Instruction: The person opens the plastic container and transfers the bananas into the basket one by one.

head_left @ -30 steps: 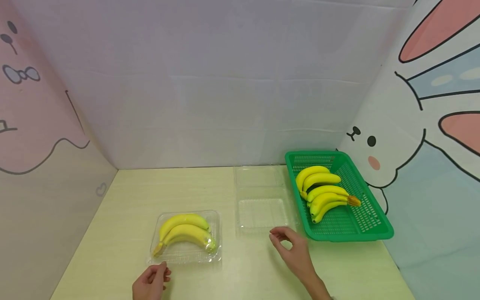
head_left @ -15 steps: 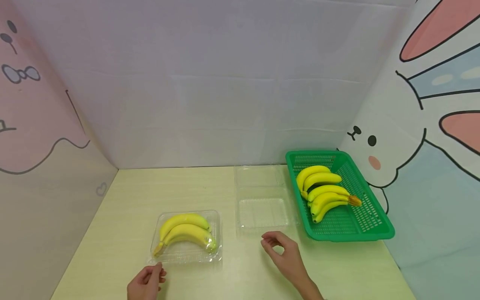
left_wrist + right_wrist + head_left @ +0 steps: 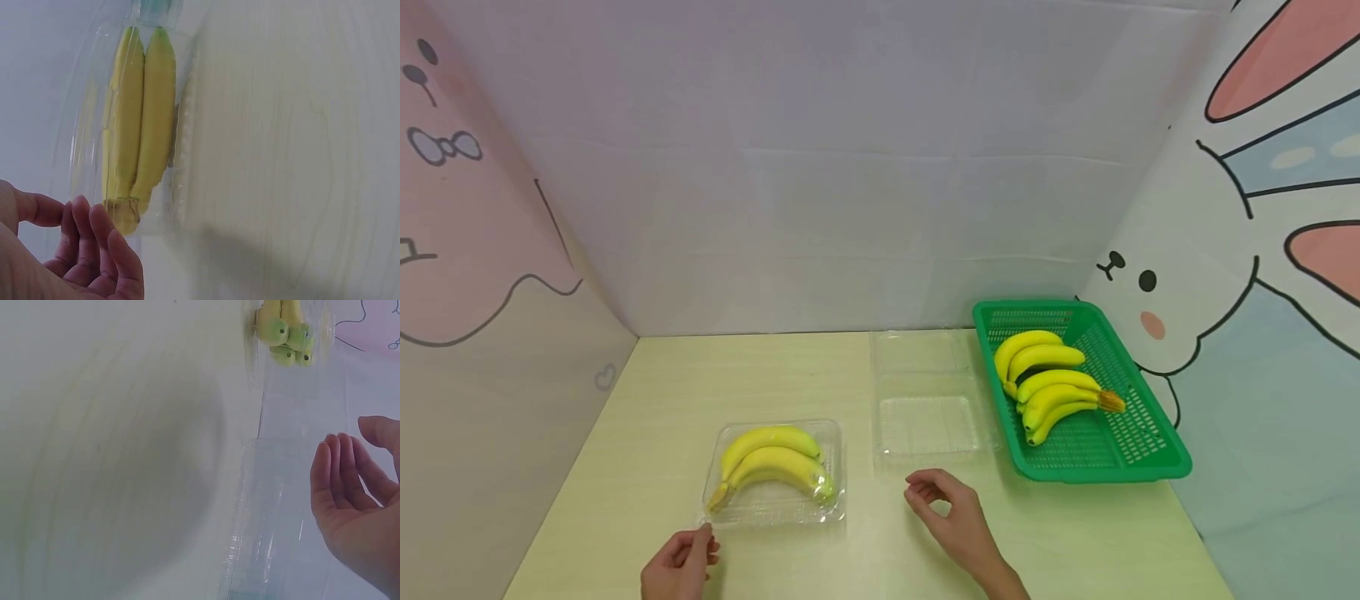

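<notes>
A bunch of bananas [image 3: 775,467] lies inside a closed clear plastic clamshell box [image 3: 775,517] at the left of the table. Just off that box's near left corner is my left hand [image 3: 676,567], its fingers loosely bent and thumb tip close to the index finger, holding nothing. My right hand [image 3: 951,521] hovers over the table between the two boxes and nearer to me, fingers curved and thumb apart from them in the right wrist view [image 3: 359,494]. Beyond it, a second clamshell box [image 3: 928,425] lies unfolded with nothing in it.
A green plastic basket [image 3: 1105,462] stands at the right, beside the unfolded box. More bananas [image 3: 1052,400] lie in it in two bunches. White cloth [image 3: 850,208] backs the table [image 3: 805,567], and panels with cartoon drawings [image 3: 1187,292] flank it.
Both hands have drifted left and slightly toward me, the right one farther. The left hand has drawn a little away from the filled box. Boxes and basket stay put.
</notes>
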Tool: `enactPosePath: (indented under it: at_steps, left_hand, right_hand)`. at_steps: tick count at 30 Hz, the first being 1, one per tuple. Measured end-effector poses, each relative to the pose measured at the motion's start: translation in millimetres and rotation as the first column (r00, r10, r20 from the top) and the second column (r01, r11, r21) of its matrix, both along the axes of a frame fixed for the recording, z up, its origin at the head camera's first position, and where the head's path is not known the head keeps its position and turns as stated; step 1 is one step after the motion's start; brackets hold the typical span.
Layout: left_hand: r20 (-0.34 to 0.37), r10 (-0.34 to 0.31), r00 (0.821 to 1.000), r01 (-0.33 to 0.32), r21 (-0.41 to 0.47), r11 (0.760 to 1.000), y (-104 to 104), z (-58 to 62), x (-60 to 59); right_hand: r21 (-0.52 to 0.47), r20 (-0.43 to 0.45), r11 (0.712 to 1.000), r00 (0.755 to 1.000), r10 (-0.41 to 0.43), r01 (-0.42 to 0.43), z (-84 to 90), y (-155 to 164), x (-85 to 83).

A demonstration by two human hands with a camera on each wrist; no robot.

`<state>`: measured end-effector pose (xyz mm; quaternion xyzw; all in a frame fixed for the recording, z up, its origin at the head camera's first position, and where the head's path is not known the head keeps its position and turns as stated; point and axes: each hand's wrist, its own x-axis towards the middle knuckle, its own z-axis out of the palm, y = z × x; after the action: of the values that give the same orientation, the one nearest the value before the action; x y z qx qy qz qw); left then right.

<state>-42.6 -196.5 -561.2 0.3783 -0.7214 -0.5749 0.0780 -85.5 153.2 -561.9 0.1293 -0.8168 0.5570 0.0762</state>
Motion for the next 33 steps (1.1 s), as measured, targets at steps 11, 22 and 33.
enactPosePath:
  at_steps: [11, 22, 33]
  left_hand:
    - [0.012, 0.004, 1.0, -0.003, -0.048, 0.999, -10, -2.7, -4.1]
    - [0.018, 0.025, 1.0, -0.024, -0.07, 0.997, -19, 0.1, -5.3]
    - [0.0, 0.021, 1.0, -0.02, -0.1, 0.995, -29, -1.6, -7.4]
  right_hand:
    - [-0.028, 0.007, 0.998, 0.999, 0.05, -0.05, -3.6, -14, 1.1]
    - [-0.027, 0.126, 0.998, 0.99, 0.066, -0.063, -2.1, -26, 2.2]
    - [-0.038, 0.156, 0.992, 0.979, 0.128, -0.124, -2.4, -39, 2.9]
